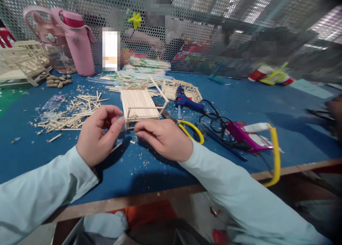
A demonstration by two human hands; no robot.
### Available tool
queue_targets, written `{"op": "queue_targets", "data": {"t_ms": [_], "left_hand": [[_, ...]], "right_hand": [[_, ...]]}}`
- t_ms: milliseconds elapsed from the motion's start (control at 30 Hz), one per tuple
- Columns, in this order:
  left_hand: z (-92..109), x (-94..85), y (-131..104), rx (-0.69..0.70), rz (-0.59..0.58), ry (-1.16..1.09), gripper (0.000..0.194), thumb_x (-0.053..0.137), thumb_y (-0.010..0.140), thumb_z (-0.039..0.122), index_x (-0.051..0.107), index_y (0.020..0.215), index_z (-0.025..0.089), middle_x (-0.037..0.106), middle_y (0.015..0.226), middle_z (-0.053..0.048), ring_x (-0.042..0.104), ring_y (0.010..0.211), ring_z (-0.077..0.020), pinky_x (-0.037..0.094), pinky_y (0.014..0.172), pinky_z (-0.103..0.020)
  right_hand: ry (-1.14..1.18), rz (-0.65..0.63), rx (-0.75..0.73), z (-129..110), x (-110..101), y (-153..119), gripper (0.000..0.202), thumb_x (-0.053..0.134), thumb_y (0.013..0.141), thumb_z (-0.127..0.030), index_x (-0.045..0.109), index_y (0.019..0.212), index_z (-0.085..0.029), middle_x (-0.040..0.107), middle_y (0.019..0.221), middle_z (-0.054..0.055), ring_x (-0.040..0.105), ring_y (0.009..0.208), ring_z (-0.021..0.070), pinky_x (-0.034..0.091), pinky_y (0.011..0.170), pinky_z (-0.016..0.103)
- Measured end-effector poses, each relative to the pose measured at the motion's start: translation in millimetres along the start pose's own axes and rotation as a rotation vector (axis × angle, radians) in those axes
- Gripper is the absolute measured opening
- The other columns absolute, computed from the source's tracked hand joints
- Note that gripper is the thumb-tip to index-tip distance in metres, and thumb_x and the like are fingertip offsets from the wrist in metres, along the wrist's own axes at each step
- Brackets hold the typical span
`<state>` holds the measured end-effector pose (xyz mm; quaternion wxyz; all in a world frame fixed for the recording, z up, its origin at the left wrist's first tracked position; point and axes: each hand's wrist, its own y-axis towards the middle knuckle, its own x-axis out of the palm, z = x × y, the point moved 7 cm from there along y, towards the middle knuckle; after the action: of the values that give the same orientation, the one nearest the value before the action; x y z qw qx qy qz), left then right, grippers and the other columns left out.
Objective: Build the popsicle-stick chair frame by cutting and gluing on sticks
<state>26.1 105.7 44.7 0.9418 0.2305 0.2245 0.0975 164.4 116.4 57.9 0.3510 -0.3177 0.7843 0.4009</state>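
Observation:
A small bed-like model of wooden sticks (140,101) stands on the blue table, with a slatted top, short legs and thin rails. At its front left corner is my left hand (100,134), its fingers curled and the thumb and index tips against the corner post. My right hand (164,138) is closed in a pinch just before the model's front edge. Whatever lies between those fingertips is hidden. Yellow-handled scissors (191,131) lie beside my right hand. Behind them rests a blue glue gun (187,101) with a clear glue stick protruding.
Loose cut sticks (66,120) and scraps lie left. Peanuts (58,81), a pink bottle (79,49) and another stick model (21,65) stand farther back. Bagged sticks (146,65) lie by the mesh screen (192,31). At right are a cable (213,118) and a magenta-and-yellow tool (248,136).

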Motion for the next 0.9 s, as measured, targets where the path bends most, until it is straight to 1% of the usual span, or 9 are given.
{"op": "queue_targets", "data": {"t_ms": [67,167,433,500,600,700,800,833,900], "left_hand": [[9.6,2.9,-2.4,0.086,-0.052,0.062,0.01,0.056,0.083,0.027,0.062,0.086,0.019,0.058,0.064,0.002,0.052,0.056,-0.0109,0.041,0.054,-0.023],[16.9,9.2,-5.5,0.142,-0.129,0.115,0.015,0.056,0.084,0.028,0.065,0.078,0.018,0.064,0.067,-0.001,0.056,0.059,-0.0122,0.043,0.056,-0.024],[13.6,12.1,-7.2,0.075,-0.176,0.053,0.017,0.06,0.081,0.032,0.068,0.075,0.018,0.067,0.066,-0.002,0.056,0.057,-0.0119,0.043,0.054,-0.022],[9.6,13.8,-7.4,-0.002,-0.191,-0.012,0.017,0.06,0.08,0.031,0.068,0.075,0.017,0.066,0.064,-0.001,0.054,0.055,-0.0115,0.043,0.052,-0.022],[2.8,19.0,-8.0,-0.147,-0.211,-0.184,0.016,0.062,0.077,0.032,0.068,0.074,0.017,0.064,0.062,-0.001,0.052,0.054,-0.0113,0.043,0.051,-0.022],[0.3,24.0,-8.6,-0.227,-0.228,-0.337,0.015,0.065,0.074,0.031,0.067,0.076,0.017,0.061,0.06,0.0,0.05,0.053,-0.0101,0.041,0.049,-0.021],[0.2,25.5,-9.0,-0.244,-0.231,-0.407,0.013,0.067,0.072,0.029,0.065,0.076,0.016,0.057,0.058,0.002,0.046,0.05,-0.0083,0.037,0.046,-0.02],[0.5,25.3,-9.2,-0.236,-0.229,-0.414,0.012,0.067,0.072,0.028,0.065,0.076,0.016,0.057,0.058,0.002,0.045,0.05,-0.0079,0.037,0.046,-0.019],[1.1,24.8,-9.6,-0.217,-0.227,-0.416,0.011,0.067,0.072,0.027,0.065,0.076,0.017,0.058,0.06,0.002,0.045,0.05,-0.0077,0.037,0.047,-0.02]], "right_hand": [[0.069,0.121,0.02,-1.0,-9.4,-0.5,0.006,0.05,0.091,-0.015,0.056,0.088,-0.016,0.063,0.079,0.0,0.057,0.069,0.0076,0.042,0.065,0.019],[0.154,0.178,0.052,-0.9,-10.5,-2.3,0.006,0.055,0.087,-0.013,0.051,0.089,-0.018,0.06,0.078,-0.002,0.057,0.067,0.0062,0.044,0.064,0.017],[0.224,0.276,0.081,2.5,-9.7,-5.1,0.012,0.058,0.085,-0.013,0.049,0.09,-0.019,0.06,0.081,-0.003,0.063,0.072,0.0055,0.048,0.068,0.017],[0.22,0.248,0.066,1.8,-12.7,-4.5,0.016,0.06,0.083,-0.013,0.051,0.094,-0.019,0.063,0.081,-0.003,0.063,0.072,0.0057,0.048,0.069,0.017],[0.192,0.22,0.118,5.7,-27.3,-9.9,0.023,0.066,0.081,-0.025,0.053,0.099,-0.018,0.065,0.078,-0.003,0.061,0.065,0.0071,0.047,0.063,0.018],[-0.049,0.176,0.35,21.4,-47.0,-28.8,0.019,0.059,0.085,-0.036,0.057,0.088,-0.018,0.06,0.066,-0.002,0.054,0.056,0.0089,0.041,0.056,0.021],[-0.445,-0.082,0.667,46.9,-51.4,-58.4,0.015,0.061,0.083,-0.031,0.058,0.078,-0.017,0.061,0.068,0.002,0.054,0.06,0.0133,0.035,0.057,0.025],[-0.524,-0.155,0.732,53.9,-50.9,-66.8,0.012,0.063,0.081,-0.028,0.059,0.081,-0.016,0.063,0.073,0.004,0.056,0.064,0.0153,0.035,0.058,0.026],[-0.569,-0.212,0.8,63.7,-49.3,-75.9,0.016,0.062,0.08,-0.024,0.061,0.093,-0.016,0.065,0.08,0.007,0.058,0.071,0.0179,0.036,0.061,0.026]]}}
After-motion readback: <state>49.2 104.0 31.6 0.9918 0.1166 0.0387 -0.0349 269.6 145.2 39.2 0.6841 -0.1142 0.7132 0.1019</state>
